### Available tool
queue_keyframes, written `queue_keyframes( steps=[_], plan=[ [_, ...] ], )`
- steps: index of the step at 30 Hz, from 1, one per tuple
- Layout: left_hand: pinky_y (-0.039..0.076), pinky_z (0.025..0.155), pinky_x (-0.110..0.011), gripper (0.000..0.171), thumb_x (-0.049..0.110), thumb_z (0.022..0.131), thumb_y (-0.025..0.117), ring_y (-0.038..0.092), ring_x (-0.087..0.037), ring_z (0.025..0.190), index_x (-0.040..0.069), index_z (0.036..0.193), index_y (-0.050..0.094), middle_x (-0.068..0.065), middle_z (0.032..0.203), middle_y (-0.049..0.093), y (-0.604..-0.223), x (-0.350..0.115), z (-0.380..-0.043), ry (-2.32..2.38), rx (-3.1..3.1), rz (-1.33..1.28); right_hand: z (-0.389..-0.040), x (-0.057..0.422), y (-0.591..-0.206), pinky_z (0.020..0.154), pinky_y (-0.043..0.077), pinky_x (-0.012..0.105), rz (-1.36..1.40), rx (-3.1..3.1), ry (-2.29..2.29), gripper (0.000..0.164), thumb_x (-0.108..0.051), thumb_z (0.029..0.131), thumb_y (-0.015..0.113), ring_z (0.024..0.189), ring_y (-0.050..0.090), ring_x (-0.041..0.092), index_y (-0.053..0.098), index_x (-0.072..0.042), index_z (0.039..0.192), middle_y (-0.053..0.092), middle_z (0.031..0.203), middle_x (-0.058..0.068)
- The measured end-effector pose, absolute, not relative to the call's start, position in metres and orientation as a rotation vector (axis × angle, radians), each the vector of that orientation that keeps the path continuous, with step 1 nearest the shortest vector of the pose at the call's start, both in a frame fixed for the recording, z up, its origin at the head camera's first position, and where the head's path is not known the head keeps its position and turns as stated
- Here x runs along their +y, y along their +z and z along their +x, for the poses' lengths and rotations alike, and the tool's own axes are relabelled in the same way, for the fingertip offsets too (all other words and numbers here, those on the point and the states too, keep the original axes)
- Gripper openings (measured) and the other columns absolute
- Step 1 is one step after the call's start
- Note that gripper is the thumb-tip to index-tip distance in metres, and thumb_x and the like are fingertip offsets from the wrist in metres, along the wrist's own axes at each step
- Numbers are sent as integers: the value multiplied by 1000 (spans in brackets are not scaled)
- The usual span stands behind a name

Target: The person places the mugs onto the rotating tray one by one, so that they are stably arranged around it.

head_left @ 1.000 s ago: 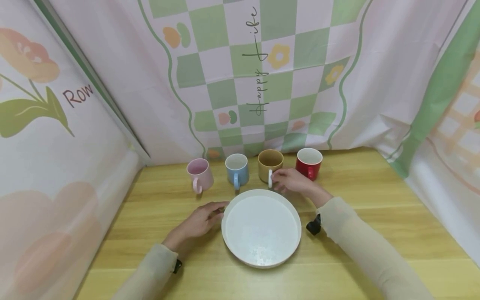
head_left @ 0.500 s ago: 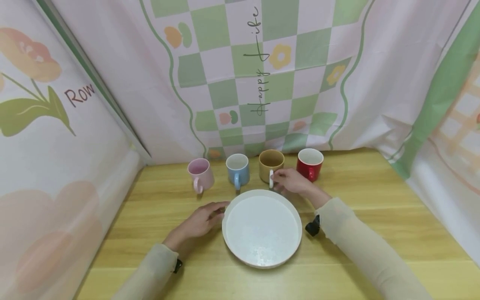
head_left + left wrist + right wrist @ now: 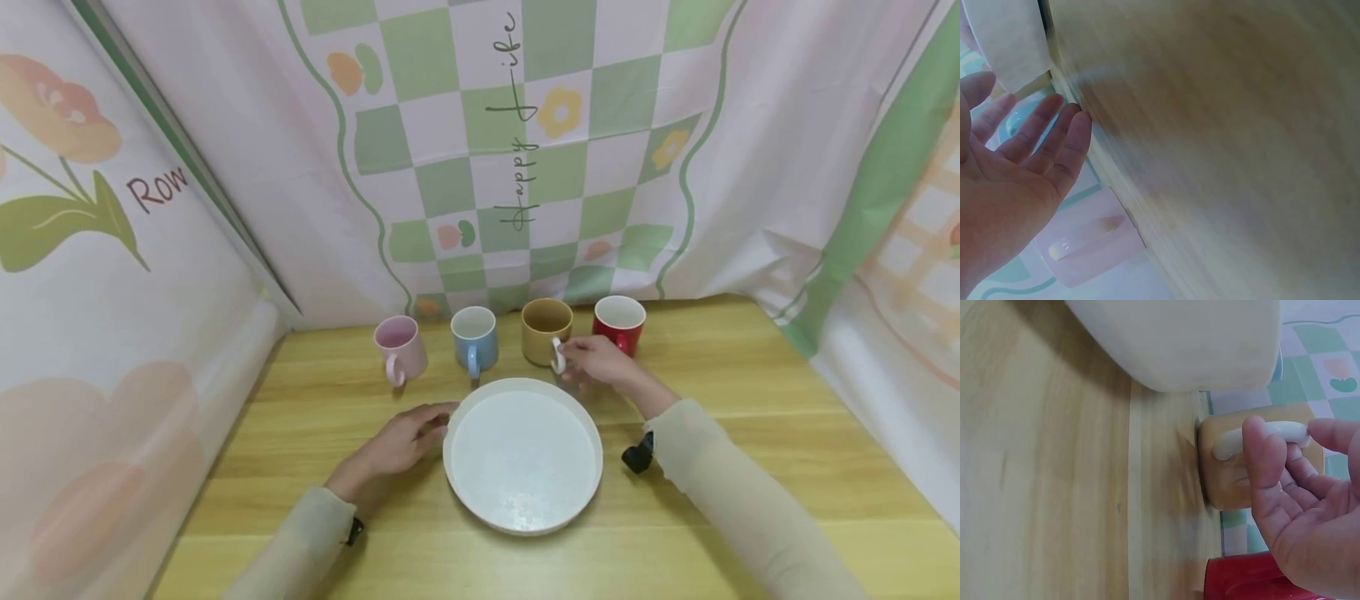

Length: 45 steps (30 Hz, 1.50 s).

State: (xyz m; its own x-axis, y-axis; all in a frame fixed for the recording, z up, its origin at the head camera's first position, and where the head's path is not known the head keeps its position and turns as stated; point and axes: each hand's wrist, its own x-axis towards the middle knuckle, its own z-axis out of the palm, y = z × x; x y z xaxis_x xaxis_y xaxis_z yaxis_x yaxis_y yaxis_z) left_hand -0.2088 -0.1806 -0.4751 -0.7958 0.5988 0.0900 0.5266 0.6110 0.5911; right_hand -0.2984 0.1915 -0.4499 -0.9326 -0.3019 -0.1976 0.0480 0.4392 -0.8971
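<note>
My right hand point(image 3: 598, 360) holds the white handle point(image 3: 1285, 432) of a tan-brown mug point(image 3: 542, 337), which stands upright in the row at the back of the table. In the right wrist view the fingers point(image 3: 1310, 478) curl in at the handle. Beside a round white tray point(image 3: 522, 458), my left hand point(image 3: 397, 439) lies with fingertips right at its left rim. The left wrist view has this hand's fingers point(image 3: 1069, 153) loosely extended, holding nothing.
A pink mug point(image 3: 402, 350) and a light blue mug point(image 3: 476, 337) stand left of the tan-brown one. A red mug point(image 3: 611, 329) is to its right, partly behind my right hand. A printed curtain point(image 3: 495, 167) hangs behind the wooden table point(image 3: 300, 467).
My right hand has moved slightly right, turning the tan-brown mug so its handle points more to the right. The left hand and tray look unchanged.
</note>
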Motion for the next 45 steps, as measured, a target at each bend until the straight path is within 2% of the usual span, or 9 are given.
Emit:
queue_keyframes(
  steps=[10,15,20,25,31,45],
  plan=[
    [54,102,-42,43,18,105,52,65,-24,118,12,147,49,-8,145,57,-472,-181,-208,930,2710,946,-300,188,-452,66,60,29,-188,2274,-1597,42,-24,106,49,85,72,17,54,7,134,66,117,28],
    [56,99,-43,43,19,105,51,66,-26,115,11,147,48,-11,137,63,-472,-181,-208,933,2713,947,-301,188,-454,69,62,28,-183,2237,-1631,44,-24,106,48,89,73,19,52,9,134,64,120,33],
    [56,98,-43,43,18,105,51,67,-27,114,10,147,48,-13,131,65,-471,-182,-208,925,2722,959,-302,186,-455,73,63,28,-163,2215,-1648,45,-28,107,47,90,74,19,52,8,134,63,122,34],
    [55,100,-43,43,18,105,52,66,-26,116,11,147,48,-12,135,64,-472,-182,-208,915,2726,960,-303,185,-455,77,63,29,-141,2203,-1654,44,-29,107,46,93,74,20,53,7,134,61,124,34],
    [52,105,-43,43,19,105,51,63,-24,124,13,147,48,-8,144,58,-472,-182,-209,913,2719,967,-299,183,-453,85,62,33,-146,2224,-1662,44,-25,108,44,97,73,25,51,10,134,59,124,33],
    [49,109,-46,43,20,105,50,58,-26,130,13,148,48,-8,148,55,-472,-181,-208,910,2709,940,-296,185,-454,83,62,31,-162,2253,-1683,42,-19,108,43,91,73,23,50,12,134,57,125,31]
  ],
)
